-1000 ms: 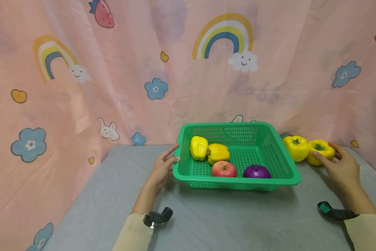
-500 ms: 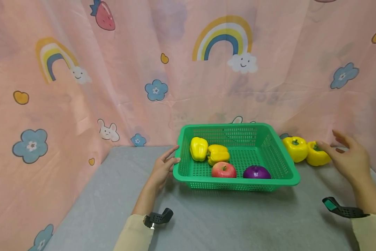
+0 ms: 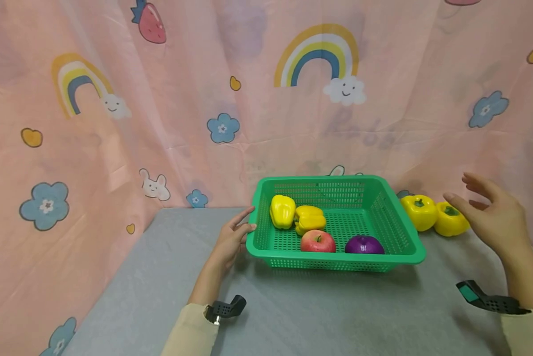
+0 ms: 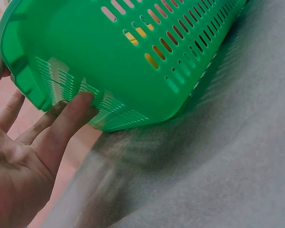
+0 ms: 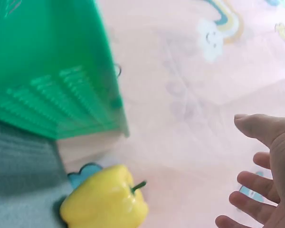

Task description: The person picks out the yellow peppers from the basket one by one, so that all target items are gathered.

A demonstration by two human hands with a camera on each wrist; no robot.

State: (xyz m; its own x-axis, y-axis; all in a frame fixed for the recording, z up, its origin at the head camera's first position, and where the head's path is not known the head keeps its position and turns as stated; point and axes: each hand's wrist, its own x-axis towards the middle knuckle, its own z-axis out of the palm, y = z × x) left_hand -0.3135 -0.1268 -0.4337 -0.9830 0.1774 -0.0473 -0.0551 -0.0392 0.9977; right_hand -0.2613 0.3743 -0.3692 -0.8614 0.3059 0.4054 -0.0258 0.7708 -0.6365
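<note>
- Left hand – fingers fairly straight – touches the green basket, centre frame.
- Right hand, right of frame: fingers wide, holding nothing, near the rightmost yellow pepper.
- Likely steadying the basket; gripping that pepper would call for lowering, then closing, the right fingers.

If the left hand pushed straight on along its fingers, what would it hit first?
The green basket, most likely. The left hand has its fingertips at the outside of the basket's left end, with little or no gap; exact contact is hard to judge.
</note>
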